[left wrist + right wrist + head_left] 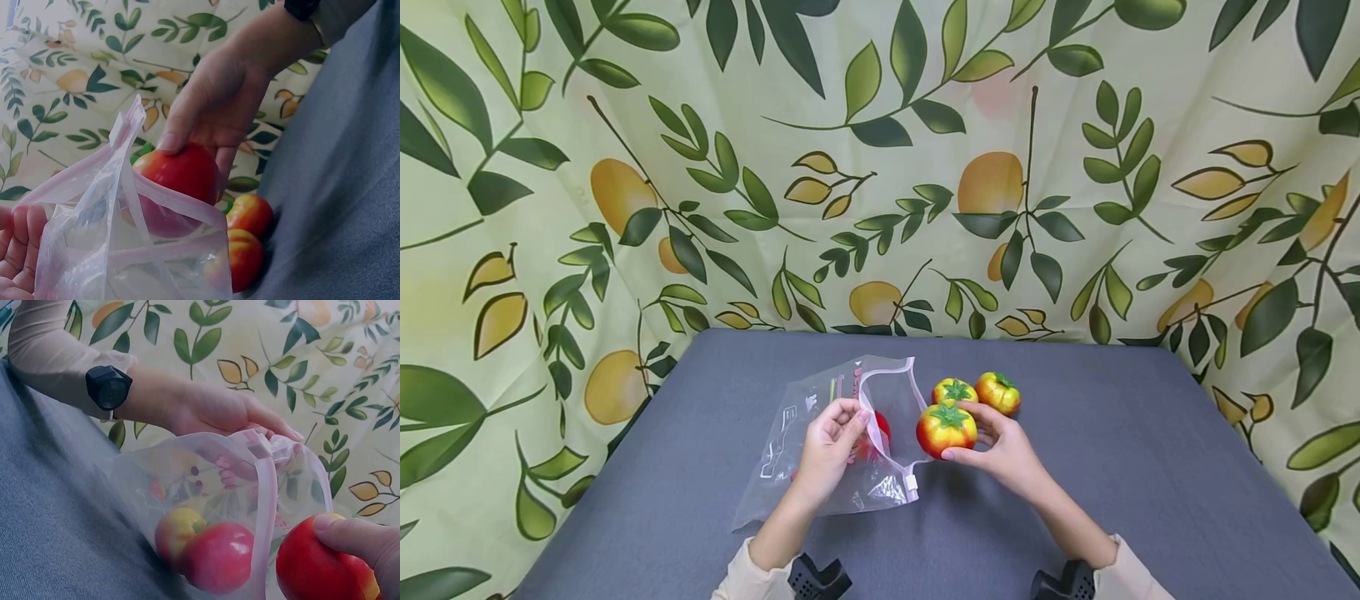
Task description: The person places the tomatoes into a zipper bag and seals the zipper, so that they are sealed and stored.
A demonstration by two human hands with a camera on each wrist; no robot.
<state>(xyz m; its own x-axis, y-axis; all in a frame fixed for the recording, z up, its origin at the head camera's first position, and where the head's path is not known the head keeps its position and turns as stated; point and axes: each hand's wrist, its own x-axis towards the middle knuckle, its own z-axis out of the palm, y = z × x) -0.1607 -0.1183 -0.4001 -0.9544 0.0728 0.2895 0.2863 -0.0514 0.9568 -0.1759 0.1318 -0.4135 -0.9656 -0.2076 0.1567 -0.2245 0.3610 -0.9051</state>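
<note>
My left hand (827,454) pinches the rim of a clear zip bag (790,450) with a pink-white edge, and the bag's mouth gapes to the right. Inside it, the right wrist view shows a red tomato (220,557) and a yellow-red tomato (174,536) through the plastic. My right hand (1011,458) grips another red and yellow tomato (946,432) with a green leafy top, at the bag's mouth. In the left wrist view part of this tomato shows behind the bag's rim; whether it touches the bag I cannot tell.
Two more red and yellow tomatoes, a nearer one (952,389) and a right-hand one (999,393), lie on the grey table (1112,483) just beyond my right hand. A white slider (912,483) sits at the bag's near corner. Leaf-patterned cloth (925,250) stands behind the table.
</note>
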